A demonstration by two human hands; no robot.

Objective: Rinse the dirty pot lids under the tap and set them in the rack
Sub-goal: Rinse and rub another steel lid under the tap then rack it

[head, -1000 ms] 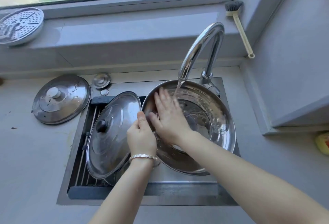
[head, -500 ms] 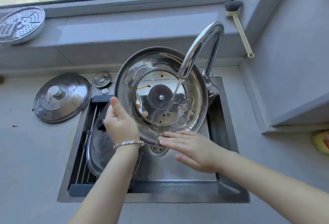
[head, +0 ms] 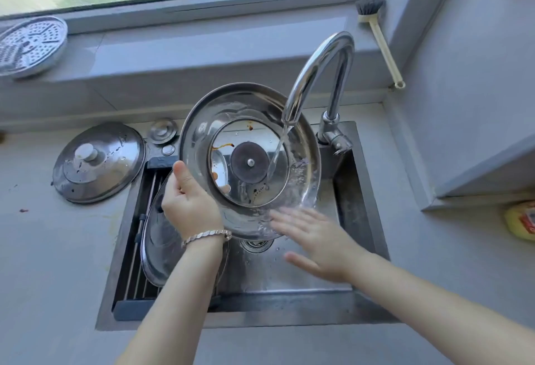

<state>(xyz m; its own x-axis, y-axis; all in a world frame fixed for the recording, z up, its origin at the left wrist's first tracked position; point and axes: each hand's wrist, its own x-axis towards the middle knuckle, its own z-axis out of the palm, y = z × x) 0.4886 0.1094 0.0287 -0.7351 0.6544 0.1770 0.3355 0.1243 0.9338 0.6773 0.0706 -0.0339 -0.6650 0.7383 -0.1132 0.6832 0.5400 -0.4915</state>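
A grey counter (head: 58, 263) is wrapping round a steel sink (head: 362, 196), with a sill (head: 202, 46) running behind it under a window. A rack (head: 136, 248) is sitting in the sink's left part, and the racked lid (head: 162, 248) is leaning in it, partly hidden by the left forearm. Over the basin, the held lid (head: 249, 98) is standing tilted with its underside facing the camera, brown streaks showing on its glass centre. The tap (head: 321, 57) is arching over it and the water (head: 278, 150) is striking the lid's right side and splashing along the lower rim. The counter lid (head: 98, 162) is lying knob up, left of the sink. The left hand (head: 191, 205) is gripping the held lid by its left edge, thumb on the near face and fingertips showing through the glass. The right hand (head: 318, 237) is lying flat with straight fingers just under the lower rim; motion blur is hiding whether the tips are touching it. A steamer plate (head: 29, 46) is resting on the sill's left end, and a brush (head: 379, 37) is leaning in the right corner. A cap (head: 162, 130) is sitting behind the rack. A bracelet (head: 205, 235) is circling the left wrist.
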